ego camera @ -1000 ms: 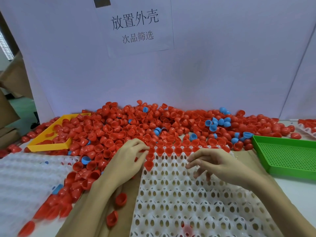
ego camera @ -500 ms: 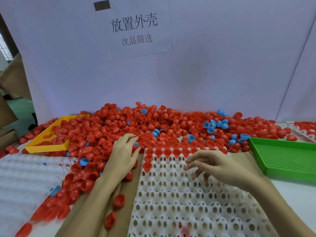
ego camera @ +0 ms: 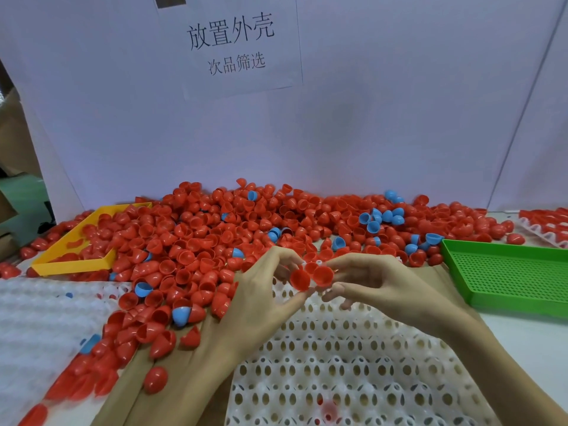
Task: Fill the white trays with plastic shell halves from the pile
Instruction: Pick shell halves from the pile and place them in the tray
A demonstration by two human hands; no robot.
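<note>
Both hands pinching red shells above the white tray

From my feed, the left hand (ego camera: 261, 290) pinches one red shell half (ego camera: 299, 279); the right hand (ego camera: 381, 284) pinches another red shell (ego camera: 322, 275) touching it, over the white tray (ego camera: 353, 348), the pile (ego camera: 215, 235) toward the tabletop's far edge.

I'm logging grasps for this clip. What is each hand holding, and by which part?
Left hand pinches a red shell by its rim; right hand pinches another red shell at its rim.
</note>
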